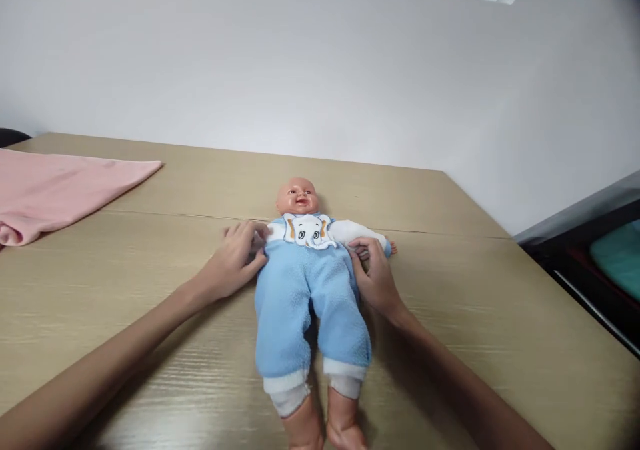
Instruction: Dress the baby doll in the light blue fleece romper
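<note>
The doll point(307, 283) is lying face-up on the table point(150, 290), feet toward the person, probably so both of its arms are lying within reach.

The left hand point(233, 263) is curling its fingers over one doll arm. The right hand point(375, 277) is pinching the white sleeve point(350, 231) on the opposite arm. This two-sided hold appears to be steadying the torso.

The doll is wearing a blue fleece suit with white cuffs and an elephant bib point(307, 230); its feet are showing bare.

A pink cloth point(55, 193) is lying well apart from the doll, beyond the left hand.
</note>
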`<state>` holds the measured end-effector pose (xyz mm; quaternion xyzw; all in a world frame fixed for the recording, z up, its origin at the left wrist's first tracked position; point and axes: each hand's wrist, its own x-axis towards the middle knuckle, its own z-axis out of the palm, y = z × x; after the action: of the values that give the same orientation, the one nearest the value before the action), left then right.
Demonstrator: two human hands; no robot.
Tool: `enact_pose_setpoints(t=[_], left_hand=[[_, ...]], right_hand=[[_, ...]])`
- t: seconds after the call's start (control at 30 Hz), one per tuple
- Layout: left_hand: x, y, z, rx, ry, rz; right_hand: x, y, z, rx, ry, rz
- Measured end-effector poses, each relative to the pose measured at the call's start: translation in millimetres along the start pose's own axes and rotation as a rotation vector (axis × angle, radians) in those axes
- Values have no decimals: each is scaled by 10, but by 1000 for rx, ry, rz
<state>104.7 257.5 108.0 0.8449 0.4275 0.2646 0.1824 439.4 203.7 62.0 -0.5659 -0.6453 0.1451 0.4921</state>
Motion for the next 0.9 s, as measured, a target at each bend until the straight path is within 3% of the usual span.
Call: enact_pose_setpoints(t=[0.1,0.2,0.27,0.37,0.47,0.6,0.73,0.9], left_hand=[[-195,337,98,-15,200,-18],[-493,832,210,-44,160,-17],[-710,1148,299,-13,124,-57],[-1027,1441,472,39,199,-129],[-1332,1449,694,93,270,-99],[-1702,1209,881,62,261,-56],[-1929,1033,750,-9,180,-143],[-1973,987,472,-109,183,-230]], right_hand=[[-148,-198,-76,-14,15,7],[-422,-540,-236,-101,-84,-59],[-663,-792,-351,-172,-217,-102],[-1032,-1062,-461,-296,-387,-188],[-1312,-1130,-489,-381,-444,-260],[-1506,-1062,-461,-431,-395,-302],[-1578,-1034,-398,-434,-274,-356],[-1675,-1006,-349,-386,-120,-390]])
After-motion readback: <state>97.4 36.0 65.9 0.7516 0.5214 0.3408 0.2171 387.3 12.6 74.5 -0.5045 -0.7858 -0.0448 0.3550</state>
